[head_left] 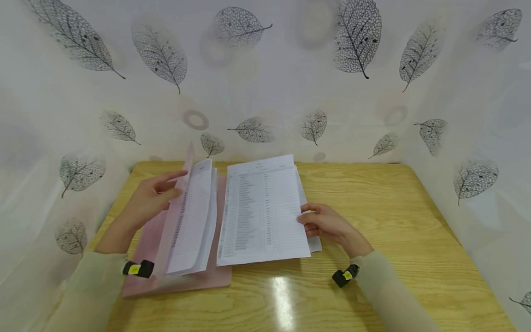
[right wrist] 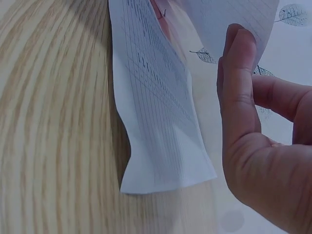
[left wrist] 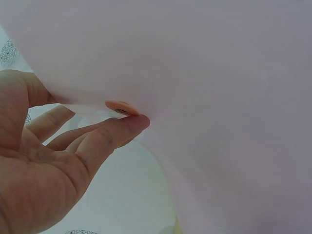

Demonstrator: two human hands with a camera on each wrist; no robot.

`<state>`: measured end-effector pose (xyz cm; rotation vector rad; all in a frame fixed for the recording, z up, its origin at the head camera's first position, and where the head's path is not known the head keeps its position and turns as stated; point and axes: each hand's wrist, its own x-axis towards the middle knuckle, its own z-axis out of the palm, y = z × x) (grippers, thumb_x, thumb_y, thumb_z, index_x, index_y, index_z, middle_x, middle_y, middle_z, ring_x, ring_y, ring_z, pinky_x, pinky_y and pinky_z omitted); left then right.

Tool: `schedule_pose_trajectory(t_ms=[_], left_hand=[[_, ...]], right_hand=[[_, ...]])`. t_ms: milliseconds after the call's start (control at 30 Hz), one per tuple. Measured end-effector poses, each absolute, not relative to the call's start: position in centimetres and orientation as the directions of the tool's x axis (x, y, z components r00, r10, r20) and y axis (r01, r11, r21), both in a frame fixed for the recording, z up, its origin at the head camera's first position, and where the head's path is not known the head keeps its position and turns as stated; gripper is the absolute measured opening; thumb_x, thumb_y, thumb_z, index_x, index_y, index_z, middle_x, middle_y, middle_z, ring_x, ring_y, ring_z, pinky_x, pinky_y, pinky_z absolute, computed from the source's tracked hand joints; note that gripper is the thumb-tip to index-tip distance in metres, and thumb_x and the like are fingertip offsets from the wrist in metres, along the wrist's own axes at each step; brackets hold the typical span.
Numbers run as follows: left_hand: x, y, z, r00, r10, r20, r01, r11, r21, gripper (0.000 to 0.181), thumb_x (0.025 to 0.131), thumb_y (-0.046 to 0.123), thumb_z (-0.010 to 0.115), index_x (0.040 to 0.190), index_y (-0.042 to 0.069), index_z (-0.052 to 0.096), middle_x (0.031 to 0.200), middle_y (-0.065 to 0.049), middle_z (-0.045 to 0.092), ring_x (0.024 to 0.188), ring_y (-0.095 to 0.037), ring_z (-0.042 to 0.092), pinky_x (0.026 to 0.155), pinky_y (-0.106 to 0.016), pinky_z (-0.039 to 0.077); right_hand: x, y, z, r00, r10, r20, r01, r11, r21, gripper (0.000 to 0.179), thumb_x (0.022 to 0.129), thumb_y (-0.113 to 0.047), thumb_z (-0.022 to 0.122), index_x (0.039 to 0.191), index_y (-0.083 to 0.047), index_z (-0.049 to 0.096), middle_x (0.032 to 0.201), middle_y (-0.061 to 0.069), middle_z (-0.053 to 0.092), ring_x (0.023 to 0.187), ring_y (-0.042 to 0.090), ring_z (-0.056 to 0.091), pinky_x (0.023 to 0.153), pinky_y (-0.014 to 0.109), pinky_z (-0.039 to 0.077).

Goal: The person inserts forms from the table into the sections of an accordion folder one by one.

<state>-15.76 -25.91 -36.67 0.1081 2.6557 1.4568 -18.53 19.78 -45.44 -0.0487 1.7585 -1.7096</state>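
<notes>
A pink plastic folder (head_left: pixel 207 280) lies spread at the left of the table, its front cover raised. My left hand (head_left: pixel 147 198) holds that cover near its edge, thumb on one side and fingers on the other. In the left wrist view an orange button fastener (left wrist: pixel 121 107) shows on the cover, right at a fingertip. Printed sheets (head_left: pixel 192 221) stand tilted against the cover's inner side. My right hand (head_left: pixel 325 223) pinches the right edge of a printed sheet (head_left: pixel 261 212), lifted at a slant. Beneath it another printed sheet (right wrist: pixel 151 107) lies curved over the table.
The wooden table (head_left: pixel 373 193) extends to the right of the papers, with a bright light reflection near its front. A white curtain (head_left: pixel 265 101) with dark leaf prints surrounds the table at the back and sides. Each wrist wears a small black camera (head_left: pixel 342 276).
</notes>
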Motion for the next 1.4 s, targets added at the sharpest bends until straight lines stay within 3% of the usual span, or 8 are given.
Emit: schedule_pose_trajectory(t_ms=[333,633,1000,1400], left_hand=[[-15.8,-25.8,-36.6,-0.992,0.113,-0.051,0.018,0.542,0.840,0.053,0.107,0.022,0.058,0.159,0.017,0.049,0.156,-0.027,0.052,0.136,-0.046,0.058,0.084,-0.034,0.057],[-15.7,-25.8,-36.7,-0.992,0.109,-0.056,0.011,0.534,0.845,0.053,0.107,0.022,0.058,0.159,0.016,0.049,0.157,-0.027,0.051,0.137,-0.045,0.057,0.082,-0.031,0.056],[-15.7,-25.8,-36.6,-0.991,0.113,-0.065,0.006,0.536,0.844,0.053,0.108,0.023,0.058,0.160,0.018,0.048,0.159,-0.026,0.049,0.139,-0.046,0.055,0.084,-0.032,0.056],[-15.6,-25.8,-36.5,-0.992,0.110,-0.060,0.009,0.538,0.843,0.053,0.107,0.023,0.058,0.159,0.017,0.049,0.158,-0.026,0.051,0.138,-0.046,0.056,0.082,-0.030,0.056]], right_hand=[[-18.6,18.6,-45.5,-0.774,-0.457,-0.438,0.426,0.137,-0.894,0.025,0.101,-0.006,0.061,0.124,0.001,0.053,0.086,0.001,0.076,0.073,0.010,0.072,0.068,0.028,0.061],[-18.9,18.4,-44.9,-0.819,-0.402,-0.410,0.400,0.113,-0.910,0.030,0.102,-0.006,0.060,0.129,0.002,0.050,0.080,-0.005,0.072,0.067,0.005,0.068,0.066,0.024,0.059],[-19.0,18.7,-45.6,-0.862,-0.325,-0.390,0.357,0.158,-0.921,0.025,0.099,-0.005,0.064,0.121,0.002,0.053,0.076,-0.005,0.069,0.067,0.007,0.066,0.065,0.025,0.059],[-18.9,18.4,-45.8,-0.859,-0.331,-0.389,0.354,0.165,-0.921,0.032,0.101,-0.007,0.064,0.129,0.004,0.052,0.081,-0.004,0.073,0.071,0.008,0.070,0.068,0.025,0.059]])
